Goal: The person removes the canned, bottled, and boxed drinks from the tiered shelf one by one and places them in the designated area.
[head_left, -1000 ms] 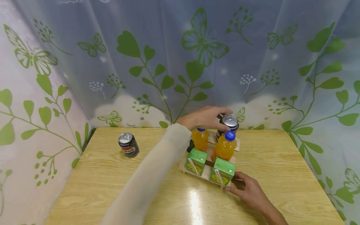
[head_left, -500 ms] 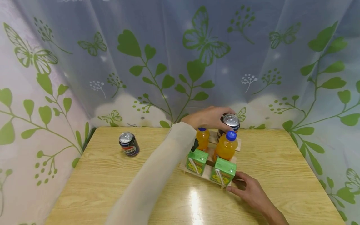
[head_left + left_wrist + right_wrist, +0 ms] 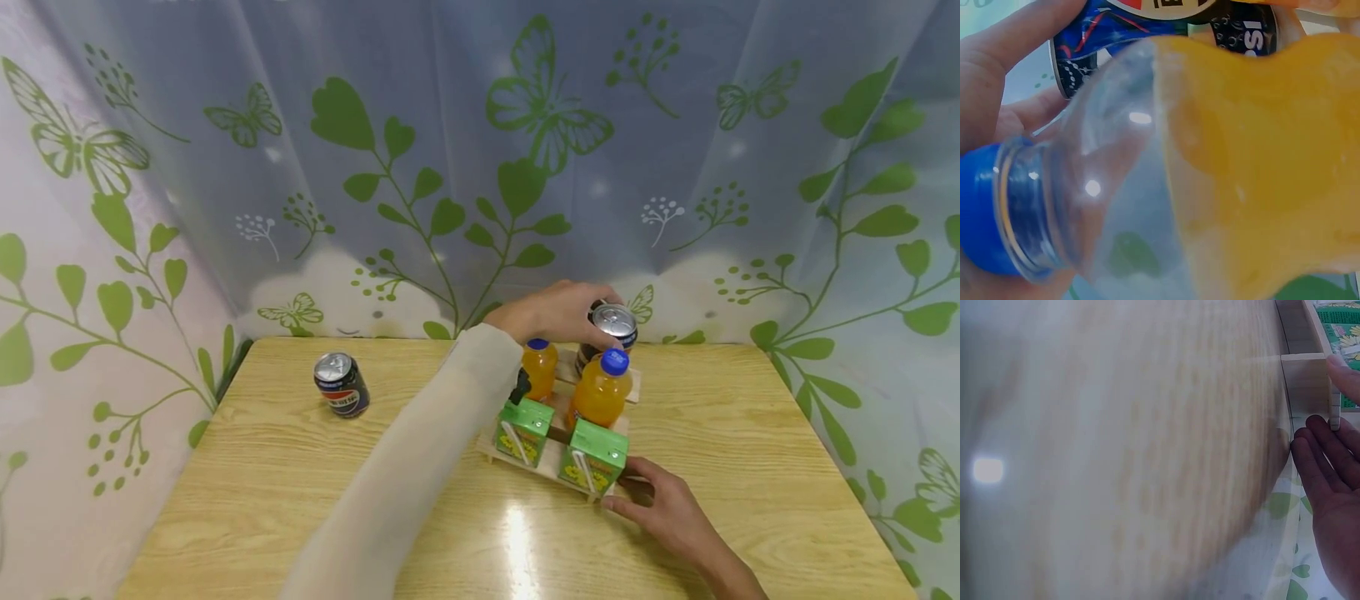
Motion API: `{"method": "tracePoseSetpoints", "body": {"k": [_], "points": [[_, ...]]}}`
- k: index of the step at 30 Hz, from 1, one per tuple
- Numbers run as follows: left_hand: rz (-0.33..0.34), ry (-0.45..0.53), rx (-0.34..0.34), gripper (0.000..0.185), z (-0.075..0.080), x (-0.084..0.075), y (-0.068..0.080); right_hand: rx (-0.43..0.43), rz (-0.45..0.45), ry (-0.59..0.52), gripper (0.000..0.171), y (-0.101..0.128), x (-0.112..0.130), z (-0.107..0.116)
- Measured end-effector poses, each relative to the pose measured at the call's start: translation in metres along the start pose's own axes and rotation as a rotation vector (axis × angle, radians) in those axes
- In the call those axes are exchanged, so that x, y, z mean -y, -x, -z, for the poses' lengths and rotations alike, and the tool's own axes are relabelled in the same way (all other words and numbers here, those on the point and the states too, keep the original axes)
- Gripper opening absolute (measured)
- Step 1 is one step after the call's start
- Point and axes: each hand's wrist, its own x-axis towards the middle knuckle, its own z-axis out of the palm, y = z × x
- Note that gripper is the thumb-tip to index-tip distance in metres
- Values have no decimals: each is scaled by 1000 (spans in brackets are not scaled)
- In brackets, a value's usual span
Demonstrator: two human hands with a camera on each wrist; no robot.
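In the wooden rack, the can sits between the left hand's fingers.

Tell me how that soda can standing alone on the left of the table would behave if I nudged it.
The lone can stands upright on a glossy wooden table, so it would probably slide. Pushed near its top, it may tip, then roll on its round side. Whether it is full, I cannot tell.

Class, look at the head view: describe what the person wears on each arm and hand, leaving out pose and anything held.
The left arm wears a long, loose, pale cream sleeve down to the wrist. The left hand is bare, without glove or ring. The right hand and its forearm are bare: no sleeve, watch or jewellery shows.
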Motion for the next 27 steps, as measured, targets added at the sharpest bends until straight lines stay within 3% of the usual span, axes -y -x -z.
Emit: {"method": "tracePoseSetpoints", "body": {"k": [8,16,21,27], "points": [[-18,16,-47,66,0,2,1,1,13,-6,60,1,-2,-1],[-15,11,-98,66,10,5,7,-5,27,-10,59,0,0,0],[10,29,-114,66,18,9,16,-8,20,-9,59,0,-1,-1],[61,116,-137,63,27,16,27,-19,10,0,63,0,-3,-2]]}}
